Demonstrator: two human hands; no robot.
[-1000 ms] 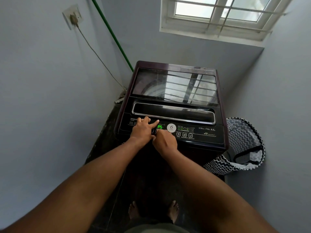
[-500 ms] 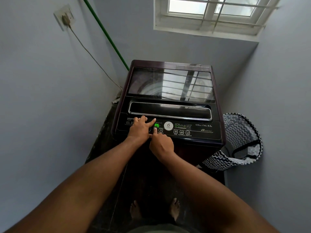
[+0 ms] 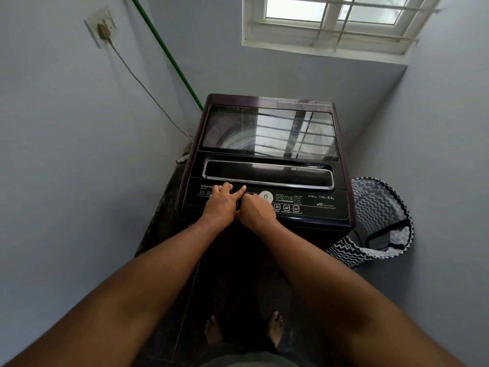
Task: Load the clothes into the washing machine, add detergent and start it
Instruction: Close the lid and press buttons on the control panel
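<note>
- My left hand point(image 3: 219, 205) lies flat on the washing machine's control panel point(image 3: 317, 205), fingers straight and spread over the printed programme list, the index finger angled toward the middle; it grips nothing.
- My right hand point(image 3: 256, 210) sits just beside it, touching it at the knuckles, fingers curled under and bearing down on the panel left of the round white dial point(image 3: 266, 197); I cannot tell which button is beneath them.
- The panel is glossy black plastic, with three small square icon buttons point(image 3: 286, 207) in a row right of my right hand.
- Above the panel runs a long, rounded recess with a chrome rim, the lid handle point(image 3: 267, 173).
- The washing machine point(image 3: 267, 102) is a top-loader with a dark plum casing; its smoked-glass lid point(image 3: 267, 131) is shut and mirrors the window bars, with the pale drum faintly visible underneath.
- A soft fabric laundry basket point(image 3: 375, 207) in black-and-white zigzag stands on the floor against the machine's right side.
- A green pipe point(image 3: 169, 54) slants down the matte grey wall; a thin cord point(image 3: 143, 86) runs from the wall socket point(image 3: 102, 27).
- My bare feet point(image 3: 213, 329) stand on the dark floor.
</note>
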